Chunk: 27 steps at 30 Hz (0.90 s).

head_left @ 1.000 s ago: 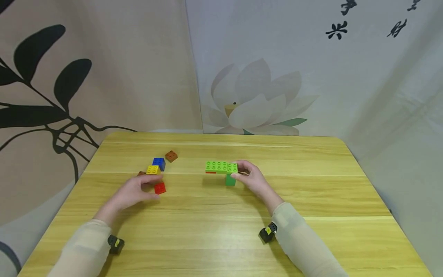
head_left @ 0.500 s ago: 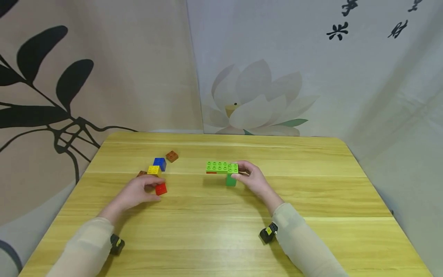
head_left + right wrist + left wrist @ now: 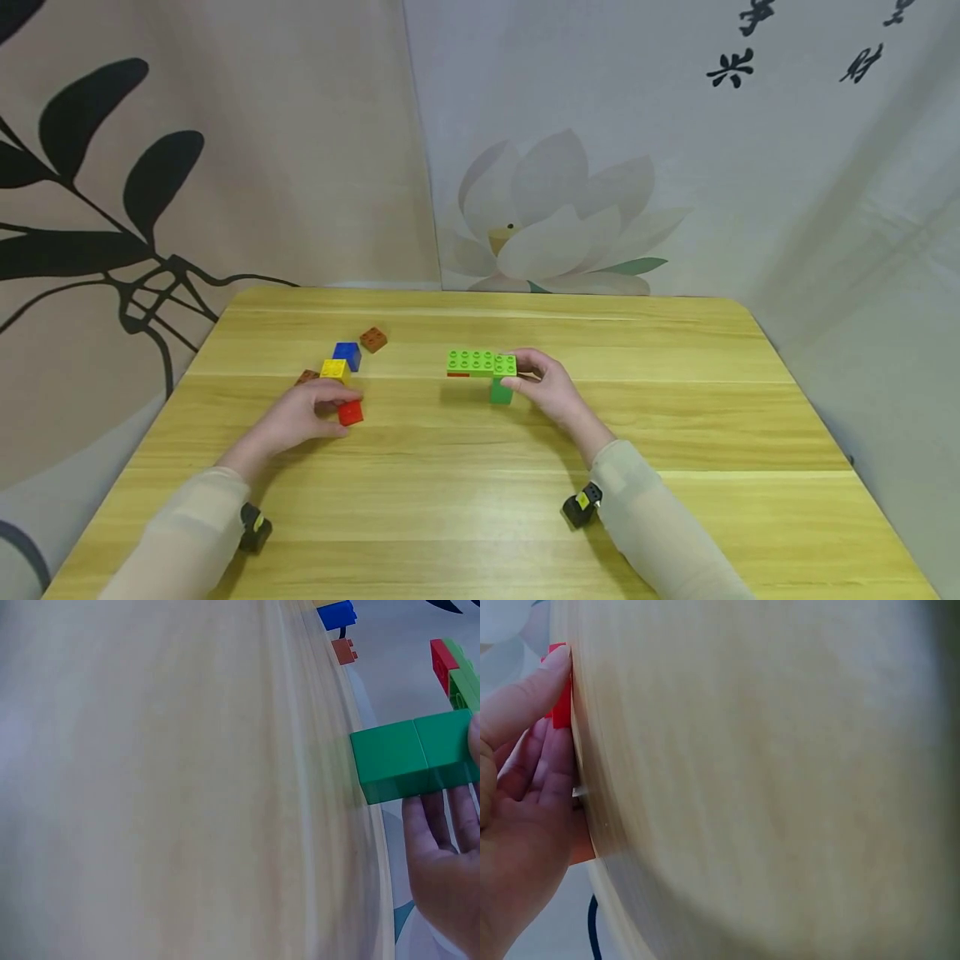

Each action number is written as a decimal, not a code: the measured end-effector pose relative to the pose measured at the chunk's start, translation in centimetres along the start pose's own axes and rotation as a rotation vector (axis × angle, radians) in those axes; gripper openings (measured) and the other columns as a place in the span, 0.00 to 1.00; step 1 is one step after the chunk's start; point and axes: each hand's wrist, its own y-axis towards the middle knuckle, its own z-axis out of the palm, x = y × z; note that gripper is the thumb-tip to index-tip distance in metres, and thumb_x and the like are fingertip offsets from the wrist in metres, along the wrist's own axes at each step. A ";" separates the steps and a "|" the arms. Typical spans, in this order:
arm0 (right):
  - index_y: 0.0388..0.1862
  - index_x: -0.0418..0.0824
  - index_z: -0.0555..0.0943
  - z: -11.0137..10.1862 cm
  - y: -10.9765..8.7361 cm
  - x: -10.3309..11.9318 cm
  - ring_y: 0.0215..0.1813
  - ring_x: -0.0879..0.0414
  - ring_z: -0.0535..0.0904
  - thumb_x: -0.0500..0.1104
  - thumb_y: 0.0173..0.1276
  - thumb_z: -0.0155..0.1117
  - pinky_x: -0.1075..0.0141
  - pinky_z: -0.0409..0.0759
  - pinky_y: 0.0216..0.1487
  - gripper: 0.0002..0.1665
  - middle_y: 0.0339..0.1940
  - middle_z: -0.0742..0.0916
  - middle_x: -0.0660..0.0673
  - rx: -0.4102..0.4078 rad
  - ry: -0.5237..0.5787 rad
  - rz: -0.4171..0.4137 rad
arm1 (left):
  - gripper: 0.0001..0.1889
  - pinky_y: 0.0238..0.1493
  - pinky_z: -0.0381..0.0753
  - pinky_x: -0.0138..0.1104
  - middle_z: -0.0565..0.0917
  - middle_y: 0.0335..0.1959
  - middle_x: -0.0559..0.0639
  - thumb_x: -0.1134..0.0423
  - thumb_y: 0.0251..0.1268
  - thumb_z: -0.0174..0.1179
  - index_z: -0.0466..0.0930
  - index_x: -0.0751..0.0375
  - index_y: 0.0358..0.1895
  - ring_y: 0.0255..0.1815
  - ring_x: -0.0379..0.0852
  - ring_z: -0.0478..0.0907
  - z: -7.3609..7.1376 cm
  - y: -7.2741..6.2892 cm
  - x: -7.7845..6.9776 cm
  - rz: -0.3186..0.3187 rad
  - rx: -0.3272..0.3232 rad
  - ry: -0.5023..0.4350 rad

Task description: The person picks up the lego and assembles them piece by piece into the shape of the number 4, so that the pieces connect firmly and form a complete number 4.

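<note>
My left hand pinches a red brick between thumb and fingers at the left of the table. In the left wrist view the thumb lies on one face of that red brick, with fingers at its lower end. My right hand grips a joined brick build near the middle. Its top is a row of light green studded bricks that juts out leftward, with a little red underneath. Below stands a dark green column, seen in the right wrist view as two stacked green bricks.
Beyond the left hand lie a yellow brick, a blue brick and a brown brick. Another brown brick is partly hidden behind that hand. The wooden table ends at a printed cloth backdrop.
My left hand has moved slightly right, and its fingers have closed in on the red brick. The right hand and its build have stayed in place.
</note>
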 end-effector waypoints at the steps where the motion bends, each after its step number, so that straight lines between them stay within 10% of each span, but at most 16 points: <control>1: 0.58 0.26 0.77 0.0 0.0 0.0 0.58 0.40 0.77 0.30 0.65 0.68 0.53 0.74 0.64 0.23 0.53 0.83 0.33 0.000 -0.001 0.001 | 0.28 0.58 0.75 0.54 0.81 0.56 0.60 0.66 0.51 0.76 0.81 0.64 0.58 0.56 0.59 0.76 0.0 0.0 0.0 -0.002 -0.001 0.000; 27: 0.59 0.27 0.77 0.0 0.0 0.3 0.58 0.39 0.77 0.31 0.64 0.69 0.53 0.74 0.63 0.24 0.53 0.83 0.32 -0.004 -0.024 0.013 | 0.23 0.55 0.77 0.47 0.83 0.51 0.55 0.66 0.54 0.75 0.84 0.64 0.55 0.52 0.54 0.78 0.3 0.2 0.4 0.010 -0.002 -0.015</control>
